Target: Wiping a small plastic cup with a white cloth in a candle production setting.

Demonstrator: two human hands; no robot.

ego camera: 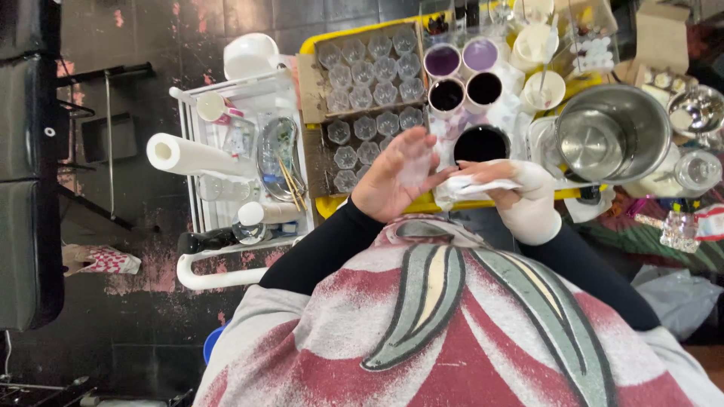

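Note:
My left hand (392, 177) is bare and holds a small clear faceted glass jar (417, 167) in its palm and fingers. My right hand (520, 192) wears a whitish glove and pinches a crumpled white tissue (466, 188) right beside the jar. Both hands hover over the near edge of a yellow tray (332, 205). Just beyond them, cardboard boxes (311, 98) hold several more empty clear jars (369, 71). A black-filled cup (481, 143) stands directly behind the tissue.
Cups of purple and dark liquid (461, 71) stand behind the black cup. A steel pot (615, 132) sits to the right. A white cart (241, 151) on the left carries a paper towel roll (188, 156), bottles and tools. Clutter fills the far right.

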